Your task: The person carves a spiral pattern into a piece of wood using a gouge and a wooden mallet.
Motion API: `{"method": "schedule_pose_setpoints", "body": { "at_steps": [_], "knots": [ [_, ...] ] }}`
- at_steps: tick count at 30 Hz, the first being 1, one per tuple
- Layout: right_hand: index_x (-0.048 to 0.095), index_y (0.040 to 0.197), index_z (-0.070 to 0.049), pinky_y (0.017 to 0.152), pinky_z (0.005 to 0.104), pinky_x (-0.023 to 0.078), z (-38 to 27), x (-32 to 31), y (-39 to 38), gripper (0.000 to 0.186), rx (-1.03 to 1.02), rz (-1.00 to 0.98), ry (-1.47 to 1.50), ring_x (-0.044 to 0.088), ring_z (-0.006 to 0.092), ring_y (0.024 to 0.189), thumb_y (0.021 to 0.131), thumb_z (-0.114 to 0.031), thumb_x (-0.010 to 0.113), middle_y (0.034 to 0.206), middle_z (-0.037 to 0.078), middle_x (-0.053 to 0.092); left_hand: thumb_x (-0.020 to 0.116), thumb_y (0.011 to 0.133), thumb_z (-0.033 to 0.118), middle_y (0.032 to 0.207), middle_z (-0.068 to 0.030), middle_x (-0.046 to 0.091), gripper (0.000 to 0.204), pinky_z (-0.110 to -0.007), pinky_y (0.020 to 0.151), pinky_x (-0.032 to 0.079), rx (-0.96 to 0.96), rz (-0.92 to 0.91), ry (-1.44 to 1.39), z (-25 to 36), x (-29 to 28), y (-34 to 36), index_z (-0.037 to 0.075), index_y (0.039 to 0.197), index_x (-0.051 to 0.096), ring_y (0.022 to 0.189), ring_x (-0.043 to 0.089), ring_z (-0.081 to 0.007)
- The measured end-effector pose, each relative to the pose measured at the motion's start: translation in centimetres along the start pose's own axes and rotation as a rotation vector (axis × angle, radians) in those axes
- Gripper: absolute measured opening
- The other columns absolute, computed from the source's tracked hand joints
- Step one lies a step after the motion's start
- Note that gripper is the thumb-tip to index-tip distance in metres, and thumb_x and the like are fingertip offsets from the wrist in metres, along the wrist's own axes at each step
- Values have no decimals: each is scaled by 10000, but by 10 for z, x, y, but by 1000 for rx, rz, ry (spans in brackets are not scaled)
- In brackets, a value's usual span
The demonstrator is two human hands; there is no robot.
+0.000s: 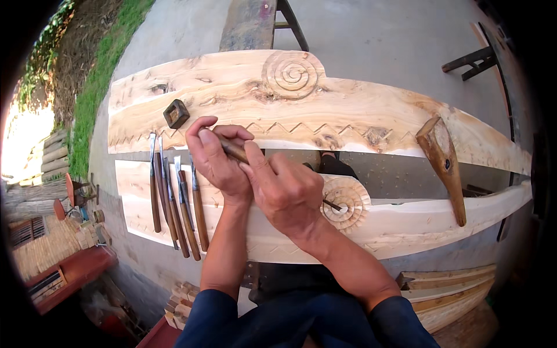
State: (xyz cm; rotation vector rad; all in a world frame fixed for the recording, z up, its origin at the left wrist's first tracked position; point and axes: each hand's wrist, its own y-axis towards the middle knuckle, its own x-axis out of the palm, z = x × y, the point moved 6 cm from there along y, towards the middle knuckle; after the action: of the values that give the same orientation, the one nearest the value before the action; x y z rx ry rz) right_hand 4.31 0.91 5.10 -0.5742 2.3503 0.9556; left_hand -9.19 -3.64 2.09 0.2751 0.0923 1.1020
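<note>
My left hand point(217, 162) is closed around the upper part of a wooden-handled carving tool point(233, 149). My right hand point(284, 197) grips the same tool lower down, its blade pointing at a petalled round carving point(353, 196) on the near pale board point(418, 232). Several chisels with wooden handles point(188, 217) lie side by side on that board, left of my wrists. On the far board point(360, 107), which has a carved spiral and a zigzag groove, rest a dark square block point(176, 114) and, to the right, a worn wooden mallet point(441, 156).
A weathered bench point(246, 26) stands behind the boards, a dark trestle point(470, 61) at back right. Stacked planks point(447, 287) are at lower right. Grass point(98, 75), logs point(55, 156) and a red trough with wood pieces point(75, 272) are on the left.
</note>
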Motion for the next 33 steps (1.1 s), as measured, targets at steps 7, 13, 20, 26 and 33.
{"method": "schedule_pose_setpoints", "body": {
  "at_steps": [7, 13, 20, 26, 33],
  "knots": [
    [769, 1251, -47, 491, 317, 499, -2, 9, -4, 399, -2, -80, 127, 641, 166, 546, 885, -198, 819, 693, 32, 577, 365, 1189, 438, 731, -170, 695, 451, -234, 570, 409, 33, 86, 96, 7, -17, 0, 15, 1274, 495, 566, 534, -120],
    [761, 1185, -49, 441, 320, 480, 0, 9, 1, 335, 7, -16, 178, 633, 164, 513, 910, -235, 811, 683, 34, 569, 346, 1191, 423, 761, -183, 705, 467, -241, 571, 414, 66, 89, 106, 8, -16, 4, 0, 1284, 520, 565, 531, -119],
    [740, 1169, -52, 443, 332, 483, 5, 10, 1, 311, 32, -48, 194, 650, 191, 526, 930, -242, 804, 687, 52, 582, 350, 1192, 417, 772, -191, 707, 489, -242, 587, 429, 112, 21, 201, 12, -10, 3, -23, 1336, 507, 595, 563, -125],
    [736, 1170, -50, 456, 335, 499, 7, 11, 2, 321, 60, -57, 237, 681, 206, 555, 912, -219, 825, 700, 61, 622, 367, 1195, 404, 801, -191, 714, 511, -240, 592, 449, 120, 1, 163, 13, -6, 3, -46, 1412, 476, 606, 591, -131],
    [736, 1168, -47, 467, 342, 503, 8, 10, 2, 331, 76, -47, 263, 686, 206, 558, 892, -198, 839, 699, 59, 633, 363, 1200, 381, 801, -189, 713, 495, -239, 600, 459, 121, -19, 144, 14, -6, 3, -49, 1421, 470, 607, 593, -132]
  ]
}}
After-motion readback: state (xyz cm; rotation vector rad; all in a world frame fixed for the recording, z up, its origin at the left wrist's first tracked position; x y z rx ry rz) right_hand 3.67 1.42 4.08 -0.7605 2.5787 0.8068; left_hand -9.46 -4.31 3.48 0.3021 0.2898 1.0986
